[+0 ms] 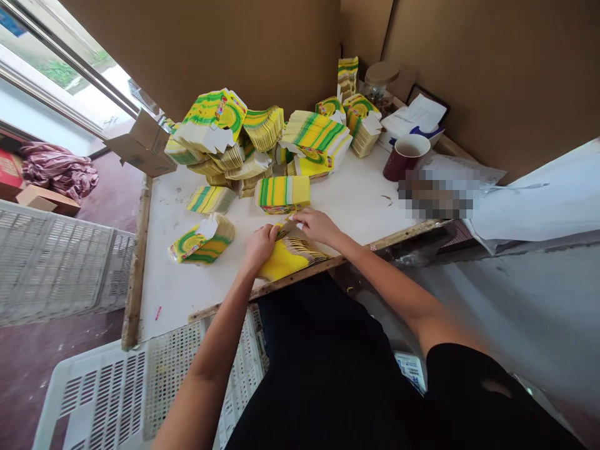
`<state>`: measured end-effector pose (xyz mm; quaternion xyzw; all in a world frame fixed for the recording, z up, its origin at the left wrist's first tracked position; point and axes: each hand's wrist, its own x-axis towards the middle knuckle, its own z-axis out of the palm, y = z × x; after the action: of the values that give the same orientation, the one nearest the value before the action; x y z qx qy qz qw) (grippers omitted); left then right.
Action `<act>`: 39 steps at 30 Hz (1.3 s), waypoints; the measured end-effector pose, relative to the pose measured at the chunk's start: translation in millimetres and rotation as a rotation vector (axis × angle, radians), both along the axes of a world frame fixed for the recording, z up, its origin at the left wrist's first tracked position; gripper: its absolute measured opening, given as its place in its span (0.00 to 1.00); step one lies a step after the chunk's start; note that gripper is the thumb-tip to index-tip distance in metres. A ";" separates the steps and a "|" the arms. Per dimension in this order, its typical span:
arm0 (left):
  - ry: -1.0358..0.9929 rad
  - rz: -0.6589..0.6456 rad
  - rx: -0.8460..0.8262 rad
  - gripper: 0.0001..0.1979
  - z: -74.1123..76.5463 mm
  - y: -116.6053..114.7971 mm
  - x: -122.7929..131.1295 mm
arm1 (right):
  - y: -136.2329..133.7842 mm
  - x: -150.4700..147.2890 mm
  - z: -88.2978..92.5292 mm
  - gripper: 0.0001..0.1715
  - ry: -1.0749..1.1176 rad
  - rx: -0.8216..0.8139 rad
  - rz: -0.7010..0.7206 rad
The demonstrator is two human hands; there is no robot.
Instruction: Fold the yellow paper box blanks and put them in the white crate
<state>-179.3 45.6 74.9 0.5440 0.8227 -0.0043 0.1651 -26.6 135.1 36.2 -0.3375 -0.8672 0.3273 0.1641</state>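
Observation:
At the table's front edge, my left hand (261, 247) has its fingers closed on the near side of a yellow printed carton. The fingers of my right hand (319, 226) pinch the end of the same carton, by its pale flap. Just below both hands lies a fanned stack of flat yellow cartons (287, 261), brown edges showing on the right. Directly beyond is a bundle of yellow and green cartons (282, 192). Another bundle (202, 240) stands to the left, with a smaller one (210, 199) behind it.
A heap of carton bundles (215, 122) fills the back of the white table (173, 294). Right of it stand a dark red mug (394, 167), a lidded jar (380, 78) and a plastic bag (487, 173). White plastic crates (112, 381) sit below left.

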 end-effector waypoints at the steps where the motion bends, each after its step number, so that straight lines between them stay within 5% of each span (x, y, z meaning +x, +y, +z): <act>1: 0.003 0.011 -0.001 0.18 -0.4 -0.1 0.3 | -0.4 -0.2 -0.6 0.21 -0.032 0.055 0.007; 10: -0.002 0.051 -0.031 0.19 3.3 0.9 3.6 | -7.4 1.8 -6.7 0.17 -0.004 0.361 0.086; 20: -0.004 0.062 -0.033 0.20 5.2 1.3 4.3 | -10.8 2.3 -11.1 0.18 0.039 0.403 0.116; 39: 0.056 0.018 -0.026 0.14 4.6 -7.1 6.5 | -4.4 -35.2 11.3 0.17 -0.336 0.092 -0.092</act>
<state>-172.8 38.5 79.5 0.5340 0.8317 -0.0288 0.1491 -61.8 130.7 47.5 -0.4189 -0.8801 0.2185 0.0472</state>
